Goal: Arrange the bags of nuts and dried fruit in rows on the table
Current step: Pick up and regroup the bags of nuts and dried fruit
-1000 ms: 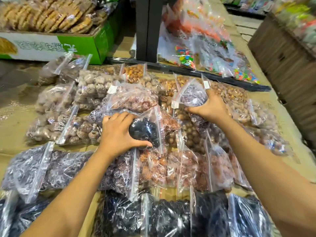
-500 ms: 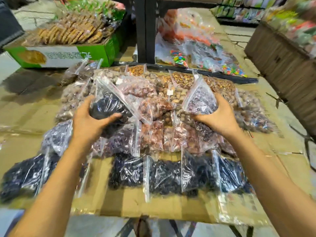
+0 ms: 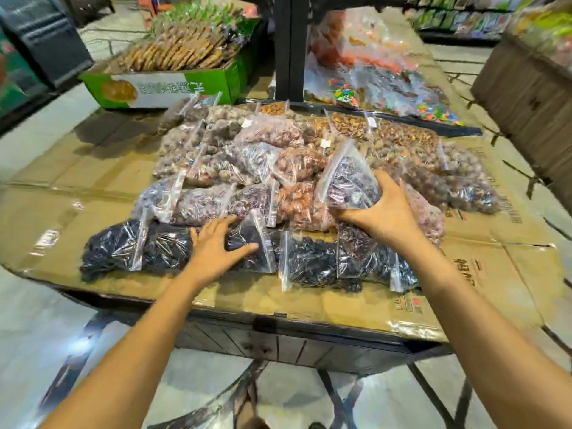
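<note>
1 front row of dark dried-fruit bags (image 3: 315, 264) is laid along the bench (image 3: 309, 345); the left hand (image 3: 212, 253) is spread flat on 1 of them. A purple fruit bag (image 3: 346, 184) is gripped upright by the right hand (image 3: 383, 215), unplaced. The nut bags (image 3: 278, 134) behind are judged only loosely ordered.

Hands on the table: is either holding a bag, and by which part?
The right hand grips a dark-fruit bag by its filled bottom end, zip strip up. The left hand only rests spread fingers on a front-row bag.
</note>
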{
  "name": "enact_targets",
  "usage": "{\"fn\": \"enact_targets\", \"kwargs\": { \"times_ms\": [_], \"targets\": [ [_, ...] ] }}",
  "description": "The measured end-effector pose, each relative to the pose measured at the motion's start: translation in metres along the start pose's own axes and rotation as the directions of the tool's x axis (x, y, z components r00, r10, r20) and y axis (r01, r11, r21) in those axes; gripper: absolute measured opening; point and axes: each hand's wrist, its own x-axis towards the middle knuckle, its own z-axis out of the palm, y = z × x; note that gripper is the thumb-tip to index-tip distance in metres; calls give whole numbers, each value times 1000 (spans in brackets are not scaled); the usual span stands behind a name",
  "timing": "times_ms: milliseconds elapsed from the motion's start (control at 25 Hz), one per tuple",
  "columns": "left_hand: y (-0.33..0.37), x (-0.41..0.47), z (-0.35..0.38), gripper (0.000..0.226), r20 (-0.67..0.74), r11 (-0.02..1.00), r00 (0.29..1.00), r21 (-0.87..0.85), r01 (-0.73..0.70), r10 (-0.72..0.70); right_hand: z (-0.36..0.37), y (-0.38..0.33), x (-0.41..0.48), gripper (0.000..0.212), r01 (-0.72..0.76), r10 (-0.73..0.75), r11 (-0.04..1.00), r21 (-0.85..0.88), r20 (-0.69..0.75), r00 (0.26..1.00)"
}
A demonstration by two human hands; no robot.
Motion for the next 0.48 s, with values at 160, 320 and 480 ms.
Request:
{"fn": "enact_targets", "kwargs": {
  "times_ms": [160,320,480],
  "targets": [
    [-10,-17,17,114,-66,973,988,193,-125,140,21,-6,-10,89,-75,75,997,-15,26,997],
    [-27,3,5,111,43,931,953,203,-304,301,49,-15,-8,116,-128,128,992,-11,3,992],
    [-40,14,-3,91,113,909,904,19,-416,412,80,-21,-5,112,-163,163,986,-14,-36,986]
  ]
}}
